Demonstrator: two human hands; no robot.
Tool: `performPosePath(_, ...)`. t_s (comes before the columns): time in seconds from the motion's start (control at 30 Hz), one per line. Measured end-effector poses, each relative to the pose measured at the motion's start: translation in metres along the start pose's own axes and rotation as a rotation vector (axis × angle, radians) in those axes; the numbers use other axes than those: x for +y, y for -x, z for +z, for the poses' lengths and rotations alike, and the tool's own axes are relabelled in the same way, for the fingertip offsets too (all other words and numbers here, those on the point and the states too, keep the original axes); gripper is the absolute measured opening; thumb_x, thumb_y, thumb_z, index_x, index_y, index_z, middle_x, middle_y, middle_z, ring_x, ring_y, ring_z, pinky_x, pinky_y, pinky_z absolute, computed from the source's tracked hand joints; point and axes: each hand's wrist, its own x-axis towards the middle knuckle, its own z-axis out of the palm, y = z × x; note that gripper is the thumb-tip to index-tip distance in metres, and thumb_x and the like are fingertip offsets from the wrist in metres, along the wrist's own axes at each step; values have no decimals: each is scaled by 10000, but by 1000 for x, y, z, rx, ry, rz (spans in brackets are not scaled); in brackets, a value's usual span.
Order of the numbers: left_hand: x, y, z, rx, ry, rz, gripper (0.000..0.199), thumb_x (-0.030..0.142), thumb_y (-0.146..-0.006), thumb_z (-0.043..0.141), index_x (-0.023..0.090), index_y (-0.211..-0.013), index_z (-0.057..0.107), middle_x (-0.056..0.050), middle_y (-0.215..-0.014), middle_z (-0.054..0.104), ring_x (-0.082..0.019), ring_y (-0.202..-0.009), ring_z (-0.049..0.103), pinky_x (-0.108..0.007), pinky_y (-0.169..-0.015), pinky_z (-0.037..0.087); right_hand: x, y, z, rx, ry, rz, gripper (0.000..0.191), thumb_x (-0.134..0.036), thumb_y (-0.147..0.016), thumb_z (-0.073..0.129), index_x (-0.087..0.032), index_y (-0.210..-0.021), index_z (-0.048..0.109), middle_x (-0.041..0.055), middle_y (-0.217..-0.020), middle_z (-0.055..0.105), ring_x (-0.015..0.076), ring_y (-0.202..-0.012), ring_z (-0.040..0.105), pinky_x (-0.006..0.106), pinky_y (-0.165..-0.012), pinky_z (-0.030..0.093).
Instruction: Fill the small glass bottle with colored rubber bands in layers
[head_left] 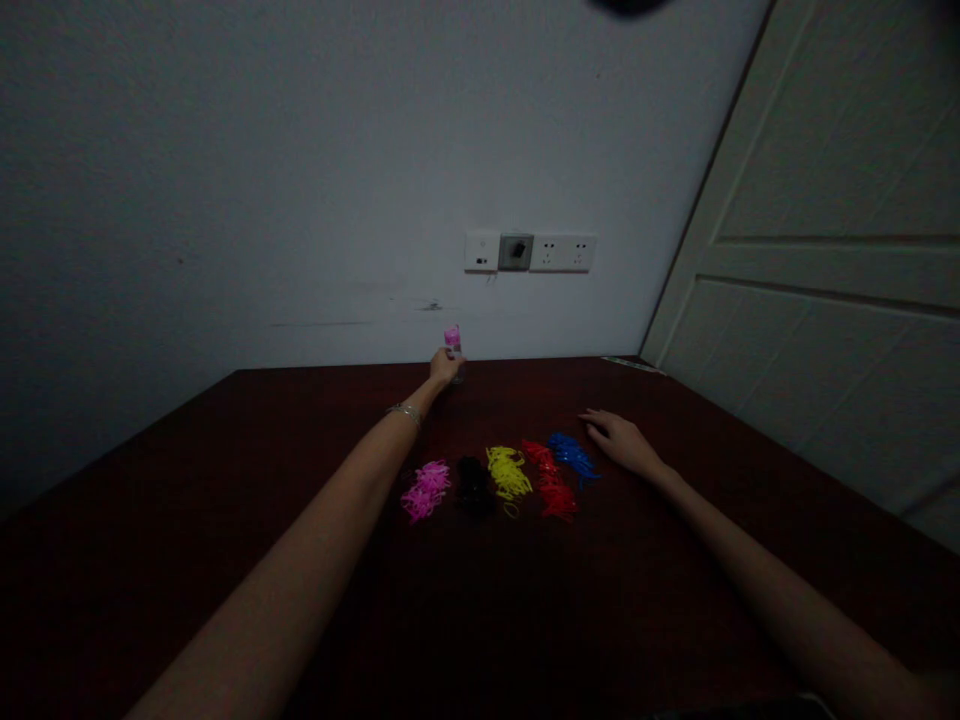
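My left hand (445, 366) reaches to the back of the table and is closed around a clear bottle with a pink top (452, 337), which stands upright near the wall. My right hand (616, 440) lies on the table with its fingers stretched out, just right of a pile of blue rubber bands (572, 456). Left of the blue ones are piles of red rubber bands (553, 482), yellow rubber bands (508, 472), black rubber bands (473, 484) and pink rubber bands (427, 490). The pink pile lies beside my left forearm.
The dark red-brown table (465, 600) meets a pale wall (300, 180) at its back edge. Wall sockets (562, 253) sit above it. A white panelled door (840, 250) stands along the right. A thin light strip (632, 365) lies at the back right corner.
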Motion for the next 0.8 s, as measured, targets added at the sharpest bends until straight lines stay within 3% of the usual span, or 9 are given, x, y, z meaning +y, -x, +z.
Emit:
performPosePath(0.2, 3, 4, -14, -56, 193, 115, 352, 251, -627, 721, 150, -936, 587, -68, -869, 639, -167, -808, 602, -267, -738, 447, 5, -4, -3, -35, -29, 34, 409, -313, -846, 394, -161, -1168, 595, 112, -1249, 557, 252, -1144, 516, 415, -976, 389)
performPosePath(0.37, 16, 34, -30, -201, 368, 217, 343, 231, -632, 710, 122, -934, 590, -65, -833, 640, -151, -758, 600, -274, -725, 460, -9, -29, -16, -15, -174, 80, 440, -328, -811, 466, -139, -1197, 560, 120, -1170, 609, 241, -1037, 582, 381, -907, 443)
performPosePath(0.47, 23, 58, -39, -258, 359, 318, 356, 262, -629, 710, 117, -933, 596, -67, -857, 643, -153, -770, 593, -275, -727, 455, -43, -55, -28, 57, -272, 31, 422, -334, -797, 507, -154, -1174, 568, 115, -1091, 642, 223, -958, 608, 364, -849, 469)
performPosePath(0.6, 31, 86, -49, -301, 199, 437, 349, 321, -623, 711, 116, -889, 618, -57, -829, 639, -156, -751, 573, -275, -705, 443, -107, -86, -49, 121, -382, -103, 472, -413, -779, 561, -172, -1186, 546, 93, -978, 660, 203, -846, 615, 345, -772, 482)
performPosePath(0.67, 35, 98, -53, -343, 153, 481, 358, 335, -635, 699, 119, -909, 620, -50, -825, 636, -152, -741, 568, -270, -693, 437, -137, -96, -59, 145, -432, -165, 528, -443, -782, 562, -164, -1227, 504, 104, -1017, 641, 201, -841, 611, 335, -757, 477)
performPosePath(0.8, 44, 115, -57, -423, 99, 523, 333, 328, -639, 691, 117, -887, 621, -48, -808, 632, -150, -731, 567, -260, -680, 428, -180, -107, -70, 217, -303, -227, 609, -488, -758, 579, -151, -1255, 473, 133, -1072, 605, 235, -914, 582, 355, -783, 451)
